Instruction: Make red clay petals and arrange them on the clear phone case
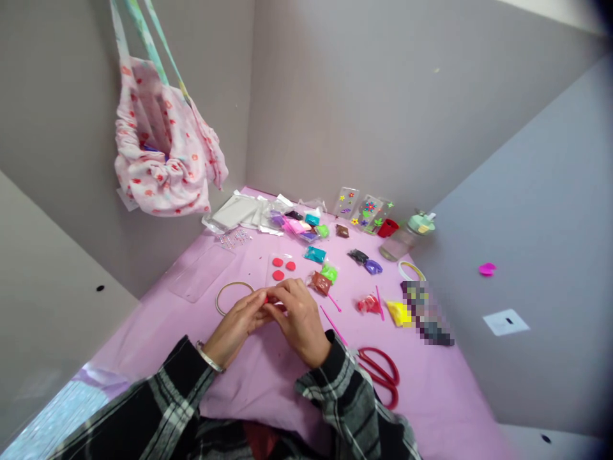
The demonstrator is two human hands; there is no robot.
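Observation:
My left hand (238, 324) and my right hand (297, 314) meet over the pink cloth, their fingertips closed together on a small piece of red clay (266, 299). Just beyond them lies a clear sheet with red clay discs (278, 262) on it. A bangle-like ring (218, 296) rests by my left hand. Packets of brown clay (320, 282) and green clay (330, 273) sit beyond my right hand, with pink sticks (334, 324) beside it. Farther right are a red clay packet (368, 304) and a yellow clay packet (398, 314).
Red-handled scissors (380, 370) lie near my right sleeve. A bottle (403, 239), a red cup (387, 228) and decorated clear cases (369, 211) stand at the back. More packets lie at the back left, below a hanging floral bag (167, 147). Walls enclose the corner.

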